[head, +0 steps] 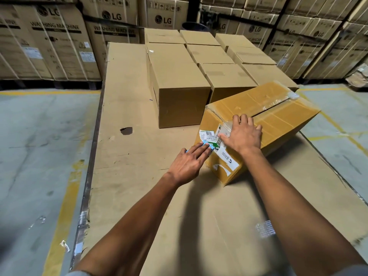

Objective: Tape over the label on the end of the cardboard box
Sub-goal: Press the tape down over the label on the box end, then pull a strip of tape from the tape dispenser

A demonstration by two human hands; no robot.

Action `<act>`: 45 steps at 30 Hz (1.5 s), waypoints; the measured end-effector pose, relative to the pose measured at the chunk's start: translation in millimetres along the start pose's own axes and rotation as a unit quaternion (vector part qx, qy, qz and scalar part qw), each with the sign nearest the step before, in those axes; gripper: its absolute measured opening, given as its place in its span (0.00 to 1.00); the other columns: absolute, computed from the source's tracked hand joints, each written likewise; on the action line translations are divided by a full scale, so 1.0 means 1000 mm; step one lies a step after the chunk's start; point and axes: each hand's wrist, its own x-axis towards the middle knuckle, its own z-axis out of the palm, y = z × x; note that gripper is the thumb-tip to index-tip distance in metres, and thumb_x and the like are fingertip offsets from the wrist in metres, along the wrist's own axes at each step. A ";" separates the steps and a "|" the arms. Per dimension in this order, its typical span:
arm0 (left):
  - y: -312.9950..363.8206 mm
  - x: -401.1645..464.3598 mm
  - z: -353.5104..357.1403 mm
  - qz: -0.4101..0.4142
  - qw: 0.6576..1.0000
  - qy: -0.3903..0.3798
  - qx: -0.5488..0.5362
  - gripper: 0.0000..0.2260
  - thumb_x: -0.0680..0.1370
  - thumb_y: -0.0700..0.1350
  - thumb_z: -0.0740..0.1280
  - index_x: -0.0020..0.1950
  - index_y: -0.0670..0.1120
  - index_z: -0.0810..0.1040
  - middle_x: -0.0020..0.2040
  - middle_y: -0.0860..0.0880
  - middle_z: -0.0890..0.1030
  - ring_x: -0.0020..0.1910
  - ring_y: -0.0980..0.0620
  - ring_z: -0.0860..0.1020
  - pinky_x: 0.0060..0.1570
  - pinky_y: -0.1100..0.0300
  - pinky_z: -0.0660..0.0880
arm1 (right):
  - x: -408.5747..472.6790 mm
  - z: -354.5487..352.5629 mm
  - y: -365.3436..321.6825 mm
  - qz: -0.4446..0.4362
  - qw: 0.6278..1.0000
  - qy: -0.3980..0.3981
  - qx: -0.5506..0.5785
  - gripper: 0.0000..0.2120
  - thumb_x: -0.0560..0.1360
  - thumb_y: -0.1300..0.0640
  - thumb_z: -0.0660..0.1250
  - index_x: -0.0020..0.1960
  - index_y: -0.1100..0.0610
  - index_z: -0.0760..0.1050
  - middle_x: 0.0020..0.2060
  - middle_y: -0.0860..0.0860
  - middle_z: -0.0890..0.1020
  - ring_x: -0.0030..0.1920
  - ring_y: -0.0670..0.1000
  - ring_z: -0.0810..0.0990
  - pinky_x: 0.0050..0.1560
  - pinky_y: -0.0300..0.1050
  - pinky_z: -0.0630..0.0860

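A: Location of the cardboard box (274, 116)?
B: On the cardboard-covered bench (139, 156), label (211, 137) end facing the person.
A: Hand status?
B: Right hand (242, 134): fingers spread flat over the label edge. Left hand (188, 163): fingers together, pressing a blue object (207, 146) against the label

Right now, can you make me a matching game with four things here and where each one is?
Things:
1. left hand
2. right hand
3. hole
4. washing machine boxes

Places:
A. stacked along the back
B. in the cardboard sheet, left of the yellowish box
C. flat across the box's top edge and label
D. fingertips on the lower label, with something light blue under them

Pairs: 1-D, 2-C, 3-B, 4-A
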 end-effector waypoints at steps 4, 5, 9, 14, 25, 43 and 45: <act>0.000 0.000 -0.011 -0.005 0.999 0.034 0.006 0.31 0.82 0.39 0.71 0.85 0.44 0.64 0.84 0.43 0.67 0.82 0.41 0.67 0.53 0.44 0.79 | -0.001 -0.002 0.004 -0.013 1.000 -0.026 0.000 0.49 0.68 0.23 0.69 0.75 0.55 0.63 0.71 0.59 0.72 0.70 0.60 0.73 0.65 0.61 0.74; 0.001 0.000 -0.015 -0.004 0.999 0.040 0.011 0.32 0.83 0.40 0.71 0.85 0.44 0.64 0.84 0.42 0.67 0.82 0.41 0.67 0.54 0.43 0.79 | -0.002 -0.002 0.006 -0.015 0.999 -0.020 0.026 0.49 0.68 0.23 0.69 0.76 0.55 0.63 0.72 0.59 0.72 0.71 0.60 0.72 0.65 0.62 0.74; 0.003 0.005 -0.025 -0.004 0.997 0.071 0.003 0.28 0.85 0.43 0.68 0.85 0.45 0.64 0.84 0.44 0.67 0.82 0.42 0.67 0.54 0.45 0.79 | -0.011 -0.001 0.014 -0.069 0.965 0.065 0.245 0.33 0.79 0.40 0.69 0.77 0.54 0.66 0.72 0.55 0.75 0.70 0.57 0.74 0.68 0.60 0.76; 0.009 0.010 -0.052 -0.086 0.957 0.161 -0.227 0.25 0.81 0.41 0.65 0.79 0.40 0.74 0.76 0.42 0.78 0.74 0.43 0.77 0.72 0.47 0.76 | -0.027 -0.007 0.013 -0.177 0.894 0.037 0.410 0.28 0.81 0.62 0.66 0.79 0.52 0.67 0.75 0.51 0.74 0.73 0.50 0.73 0.74 0.48 0.71; 0.018 0.018 -0.104 -0.250 0.715 0.083 -0.648 0.13 0.88 0.41 0.65 0.70 0.47 0.83 0.62 0.40 0.86 0.53 0.47 0.84 0.46 0.49 0.83 | -0.044 -0.012 0.004 -0.018 0.537 -0.330 0.777 0.24 0.81 0.52 0.72 0.75 0.50 0.70 0.66 0.57 0.83 0.65 0.57 0.83 0.61 0.53 0.82; 0.031 0.009 -0.105 -0.007 0.994 0.055 0.096 0.44 0.77 0.68 0.73 0.87 0.53 0.60 0.83 0.48 0.68 0.78 0.42 0.72 0.67 0.45 0.76 | -0.033 0.003 -0.040 0.182 0.532 -0.227 0.795 0.10 0.85 0.57 0.62 0.62 0.56 0.79 0.54 0.58 0.86 0.54 0.57 0.86 0.53 0.57 0.86; 0.027 0.006 -0.101 -0.018 0.993 0.037 0.115 0.47 0.77 0.62 0.76 0.88 0.53 0.55 0.84 0.47 0.66 0.77 0.41 0.73 0.66 0.45 0.78 | -0.033 0.004 -0.043 0.184 0.519 -0.244 0.798 0.12 0.84 0.56 0.62 0.65 0.57 0.79 0.54 0.59 0.87 0.55 0.58 0.86 0.55 0.58 0.86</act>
